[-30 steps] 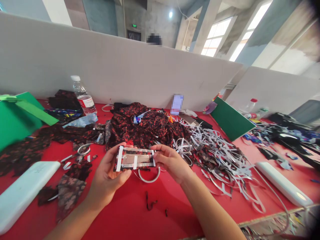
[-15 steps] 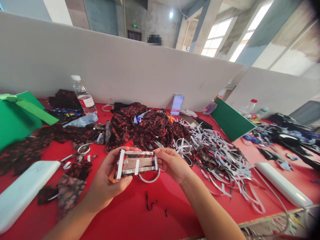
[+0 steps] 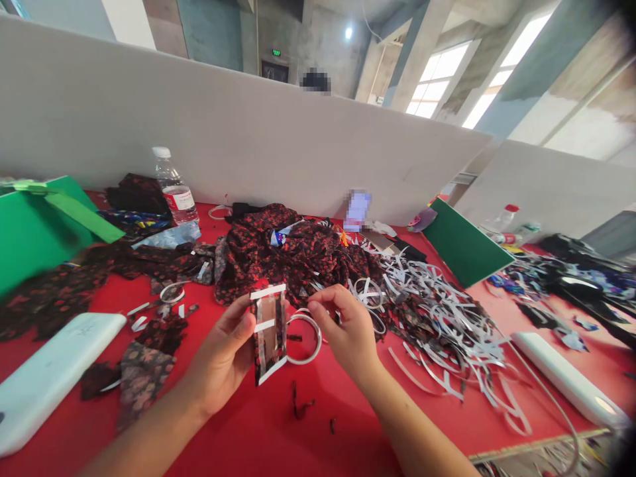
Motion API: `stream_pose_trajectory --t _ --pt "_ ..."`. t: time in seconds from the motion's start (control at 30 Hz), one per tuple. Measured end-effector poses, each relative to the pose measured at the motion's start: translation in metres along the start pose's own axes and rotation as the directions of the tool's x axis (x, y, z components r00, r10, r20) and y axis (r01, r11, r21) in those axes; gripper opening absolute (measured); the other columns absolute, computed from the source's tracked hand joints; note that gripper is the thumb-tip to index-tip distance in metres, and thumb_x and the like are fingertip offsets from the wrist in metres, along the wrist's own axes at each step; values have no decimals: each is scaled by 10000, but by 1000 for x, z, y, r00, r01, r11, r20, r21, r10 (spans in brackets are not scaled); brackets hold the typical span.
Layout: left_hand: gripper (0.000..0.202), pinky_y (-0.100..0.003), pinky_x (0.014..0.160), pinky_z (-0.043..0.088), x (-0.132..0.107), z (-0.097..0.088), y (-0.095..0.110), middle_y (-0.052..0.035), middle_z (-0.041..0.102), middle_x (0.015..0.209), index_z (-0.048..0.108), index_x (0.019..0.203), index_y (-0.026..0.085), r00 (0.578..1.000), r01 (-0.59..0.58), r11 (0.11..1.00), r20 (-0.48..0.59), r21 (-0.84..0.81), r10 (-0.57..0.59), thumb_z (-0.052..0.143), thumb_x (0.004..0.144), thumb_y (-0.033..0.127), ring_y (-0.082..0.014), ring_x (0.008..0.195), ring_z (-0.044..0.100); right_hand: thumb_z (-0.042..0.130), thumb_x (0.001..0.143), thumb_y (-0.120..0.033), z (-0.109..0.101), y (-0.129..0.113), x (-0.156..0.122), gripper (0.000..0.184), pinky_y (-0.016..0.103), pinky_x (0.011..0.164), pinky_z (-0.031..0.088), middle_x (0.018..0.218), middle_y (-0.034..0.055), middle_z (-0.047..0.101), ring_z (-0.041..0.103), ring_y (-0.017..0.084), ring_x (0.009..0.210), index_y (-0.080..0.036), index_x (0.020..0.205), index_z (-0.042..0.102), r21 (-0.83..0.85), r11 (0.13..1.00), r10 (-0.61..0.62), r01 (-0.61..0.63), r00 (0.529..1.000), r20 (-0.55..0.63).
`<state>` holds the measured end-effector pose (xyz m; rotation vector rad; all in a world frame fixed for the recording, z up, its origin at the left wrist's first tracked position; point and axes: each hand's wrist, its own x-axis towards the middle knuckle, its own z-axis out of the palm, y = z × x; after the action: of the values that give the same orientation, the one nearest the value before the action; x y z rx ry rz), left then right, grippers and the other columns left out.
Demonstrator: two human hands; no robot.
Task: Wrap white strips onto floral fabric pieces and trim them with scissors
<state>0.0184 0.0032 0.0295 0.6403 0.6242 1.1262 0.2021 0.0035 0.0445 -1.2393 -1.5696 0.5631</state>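
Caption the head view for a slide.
Left hand holds a taped fabric piece over the red table, right hand alongside.

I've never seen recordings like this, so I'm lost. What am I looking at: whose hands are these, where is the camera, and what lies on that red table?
No machine here: a person works with bare hands, and the single camera sits on their head, looking forward and down, so the arms enter from below. The left hand holds a small piece of floral fabric with white strips stuck across it. The right hand is beside it, thumb and forefinger pinched, next to a tape ring on the red table; whether it grips anything is unclear. Farther back lie a heap of floral cloth, a tangle of white strips, a water bottle and a green board.
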Motion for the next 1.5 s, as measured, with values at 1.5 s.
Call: stream_pose_trajectory --t 1.5 --pt "156 -320 987 421 -7 4 -26 -4 633 1166 709 863 268 995 -37 865 -64 500 79 711 712 309 -220 1147 537 480 898 -114 1 -12 -12 130 314 662 464 744 39 576 547 172 711 -186 797 522 -406 737 -505 540 840 200"
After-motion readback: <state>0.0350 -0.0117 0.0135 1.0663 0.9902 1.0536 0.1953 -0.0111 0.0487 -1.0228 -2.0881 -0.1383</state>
